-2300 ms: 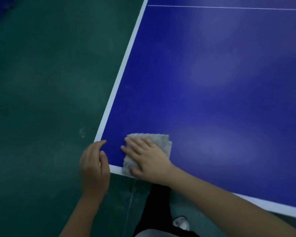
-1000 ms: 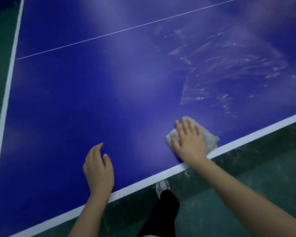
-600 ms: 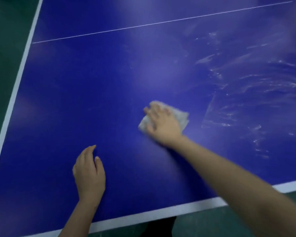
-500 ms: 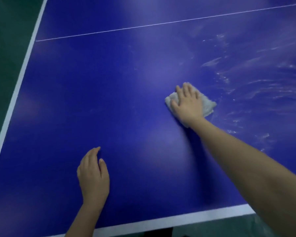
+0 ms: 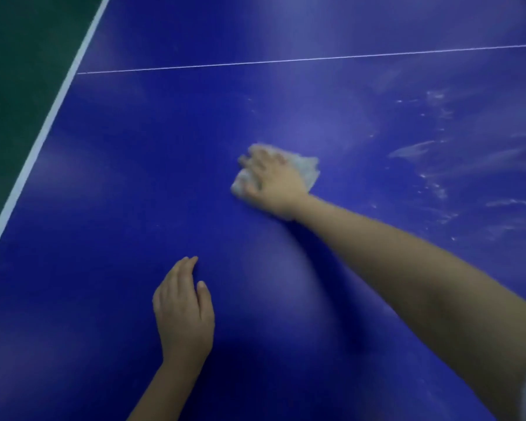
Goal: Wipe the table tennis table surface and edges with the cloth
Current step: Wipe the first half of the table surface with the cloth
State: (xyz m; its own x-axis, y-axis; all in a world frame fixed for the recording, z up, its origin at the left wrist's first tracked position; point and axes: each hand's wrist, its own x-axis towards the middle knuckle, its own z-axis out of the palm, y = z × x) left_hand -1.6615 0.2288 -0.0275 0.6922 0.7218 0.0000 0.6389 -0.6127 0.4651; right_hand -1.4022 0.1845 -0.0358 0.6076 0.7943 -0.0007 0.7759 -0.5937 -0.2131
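The blue table tennis table (image 5: 134, 165) fills the view. A crumpled white-grey cloth (image 5: 308, 168) lies on it near the middle. My right hand (image 5: 271, 180) presses flat on the cloth with the arm stretched far out, and the hand is blurred. My left hand (image 5: 182, 311) rests flat on the blue surface nearer to me, fingers straight, holding nothing. Wet streaks (image 5: 431, 165) shine on the surface to the right of the cloth.
A white edge stripe (image 5: 40, 138) runs along the table's left side, with dark green floor (image 5: 16, 71) beyond it. A thin white line (image 5: 286, 60) crosses the table farther away.
My right hand has slid the cloth from the near-left corner along the near edge, then out into the middle of the table, ending leftward. My left hand has come off the corner onto the surface.
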